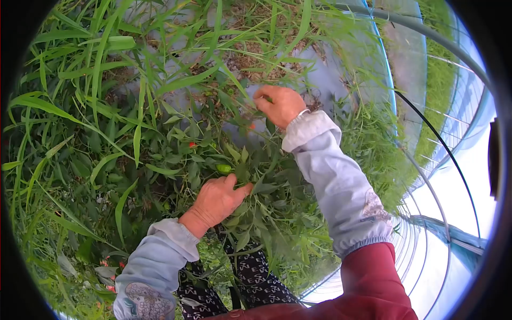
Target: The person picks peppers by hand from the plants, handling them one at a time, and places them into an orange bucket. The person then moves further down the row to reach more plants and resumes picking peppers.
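Note:
Low in the middle of the head view, my left hand [217, 201] is closed around a leafy pepper plant stem [242, 184], thumb and forefinger among the leaves. Just above its knuckles hangs a green pepper [224, 168]. A small red pepper [192, 144] shows farther up and left. My right hand [281, 105] is higher and to the right, its fingers curled into a pinch. A long grass blade [234, 80] runs down toward those fingertips; whatever they hold is hidden. An orange-red spot [252, 127] lies below them among leaves.
Tall grass [101, 58] crowds the left and top. Grey ground sheet [322, 69] shows between the plants. On the right are a curved greenhouse pipe [426, 32], a black hose [437, 136] and clear plastic film. More red peppers [110, 274] show at lower left.

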Available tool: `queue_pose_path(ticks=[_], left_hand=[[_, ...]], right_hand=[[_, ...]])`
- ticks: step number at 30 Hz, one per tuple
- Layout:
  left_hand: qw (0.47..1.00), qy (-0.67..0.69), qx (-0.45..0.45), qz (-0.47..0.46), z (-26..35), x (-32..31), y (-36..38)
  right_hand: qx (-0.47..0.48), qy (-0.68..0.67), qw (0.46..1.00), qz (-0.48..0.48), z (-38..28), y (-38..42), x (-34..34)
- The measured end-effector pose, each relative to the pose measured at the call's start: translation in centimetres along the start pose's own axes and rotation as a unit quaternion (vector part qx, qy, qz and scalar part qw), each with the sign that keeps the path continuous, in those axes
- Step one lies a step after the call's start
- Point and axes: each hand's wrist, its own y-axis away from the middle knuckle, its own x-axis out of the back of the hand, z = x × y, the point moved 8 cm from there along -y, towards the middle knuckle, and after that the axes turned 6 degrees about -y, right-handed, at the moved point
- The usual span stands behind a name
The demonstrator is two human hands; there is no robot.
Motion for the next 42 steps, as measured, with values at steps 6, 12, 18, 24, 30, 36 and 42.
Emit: queue_pose_path(ticks=[6, 12, 18, 24, 30, 36, 42], left_hand=[[0.999, 0.041, 0.013, 0.018, -0.3, -1.3, 0.8], [0.998, 0.05, 0.024, 0.012, -0.5, -1.5, 1.3], [0.996, 0.083, 0.035, 0.019, -0.8, -1.4, 1.2], [0.996, 0.063, 0.052, 0.045, -0.9, -0.6, 1.1], [0.996, 0.03, 0.065, 0.057, -0.7, 0.5, 0.8], [0.996, 0.017, 0.076, 0.051, 0.0, 0.4, 0.9], [0.99, 0.029, 0.125, 0.053, 0.4, -0.6, 2.5]], right_hand=[[-0.004, 0.141, 0.976, -0.167, 5.7, -8.8, -10.6], [-0.17, 0.155, 0.959, -0.165, 12.0, -11.8, -16.2], [-0.167, 0.274, 0.93, -0.178, 13.8, -13.4, -19.5], [-0.213, 0.044, 0.972, -0.088, 9.0, -7.9, -12.1], [-0.171, -0.181, 0.964, -0.093, 8.2, -2.5, -9.3], [-0.223, -0.557, 0.797, -0.072, 2.4, 1.1, -4.9], [-0.151, -0.314, 0.911, -0.221, -0.5, 3.8, -7.2]])
